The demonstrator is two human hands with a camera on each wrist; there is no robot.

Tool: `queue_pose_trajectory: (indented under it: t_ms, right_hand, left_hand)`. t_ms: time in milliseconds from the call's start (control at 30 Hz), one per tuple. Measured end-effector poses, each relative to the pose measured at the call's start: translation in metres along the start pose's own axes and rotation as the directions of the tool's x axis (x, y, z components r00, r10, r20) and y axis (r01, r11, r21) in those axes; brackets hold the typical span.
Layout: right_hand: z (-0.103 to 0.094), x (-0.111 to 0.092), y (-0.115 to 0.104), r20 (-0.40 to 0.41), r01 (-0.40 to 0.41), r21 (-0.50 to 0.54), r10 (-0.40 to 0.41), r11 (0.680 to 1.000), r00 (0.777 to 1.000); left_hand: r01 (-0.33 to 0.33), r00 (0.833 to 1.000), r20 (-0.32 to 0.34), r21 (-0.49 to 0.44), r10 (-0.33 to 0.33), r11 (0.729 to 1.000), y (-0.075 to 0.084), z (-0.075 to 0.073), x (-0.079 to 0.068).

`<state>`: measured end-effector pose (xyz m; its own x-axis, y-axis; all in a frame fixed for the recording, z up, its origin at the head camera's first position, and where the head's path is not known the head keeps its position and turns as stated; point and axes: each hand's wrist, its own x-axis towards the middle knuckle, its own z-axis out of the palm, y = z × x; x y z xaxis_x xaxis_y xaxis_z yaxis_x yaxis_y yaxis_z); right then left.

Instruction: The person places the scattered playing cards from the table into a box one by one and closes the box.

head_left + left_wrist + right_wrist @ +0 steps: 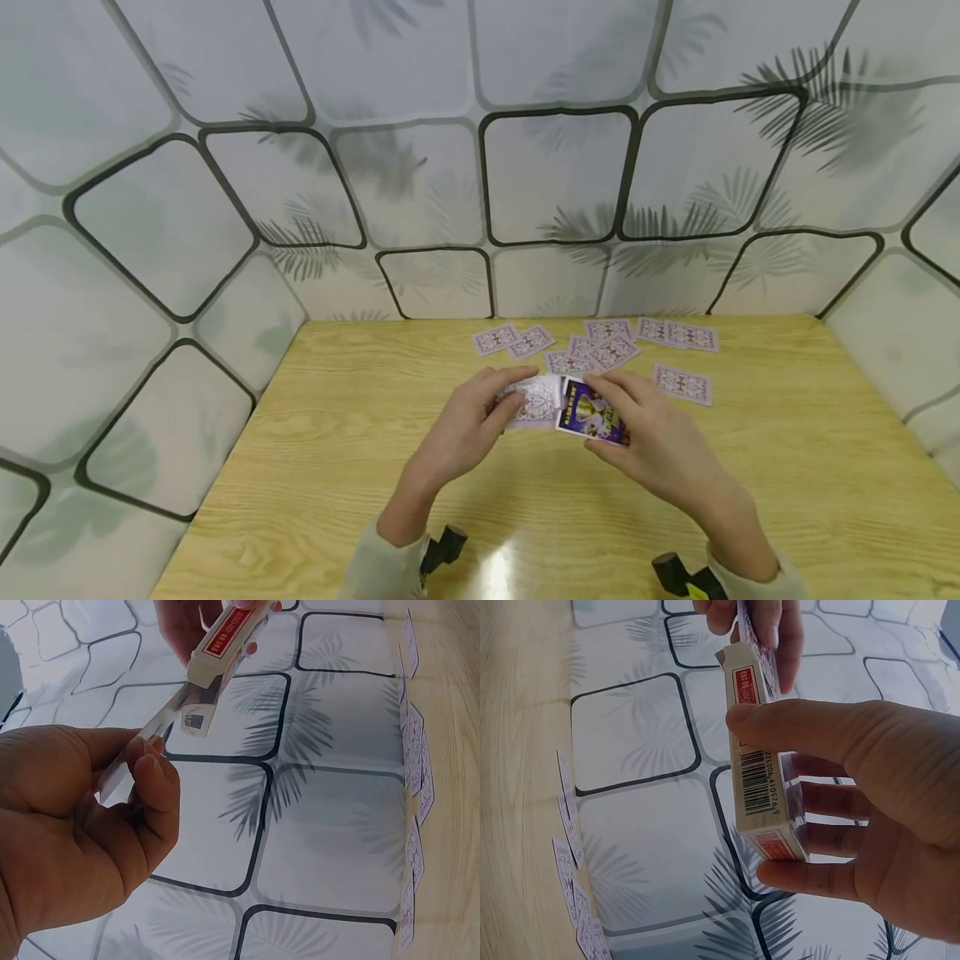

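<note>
My left hand pinches a thin stack of playing cards, patterned backs up, between thumb and fingers. Across from it, my right hand grips a purple and yellow card box, with the thumb along one narrow side. The box's open end faces the cards, and their edge lies right at the opening. In the right wrist view the box side shows a barcode and a red label, with a raised flap at the far end. A flap also hangs from the box in the left wrist view.
Several loose cards lie back up on the wooden table beyond my hands, some overlapping. One card lies apart, beyond the right hand. A patterned curtain hangs behind the table and along its sides.
</note>
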<state>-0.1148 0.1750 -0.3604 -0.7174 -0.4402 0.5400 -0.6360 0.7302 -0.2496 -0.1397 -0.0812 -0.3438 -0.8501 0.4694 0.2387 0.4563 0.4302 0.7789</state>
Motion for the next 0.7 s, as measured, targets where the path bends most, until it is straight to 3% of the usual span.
queue_pose_trajectory:
  t_ms: [200, 333, 533, 700]
  right_hand:
    - [0.002, 0.000, -0.003, 0.004, 0.014, 0.022, -0.014, 1.000, 1.000]
    - [0.003, 0.000, -0.004, 0.007, 0.014, 0.020, -0.014, 1.000, 1.000]
    - [0.003, 0.000, -0.005, 0.009, 0.006, 0.016, -0.006, 1.000, 1.000]
    - [0.002, 0.000, -0.007, 0.013, 0.001, 0.022, -0.002, 1.000, 1.000]
  left_hand:
    - [0.005, 1.000, 0.000, -0.005, -0.005, 1.000, 0.001, 0.001, -0.001]
    - [0.019, 0.995, -0.094, -0.028, -0.022, 0.999, 0.003, 0.003, -0.002]
    - [-0.040, 0.959, -0.283, -0.067, 0.020, 0.997, 0.003, 0.012, -0.002]
    - [-0.108, 0.928, -0.367, -0.077, 0.073, 0.991, 0.004, 0.018, -0.002]
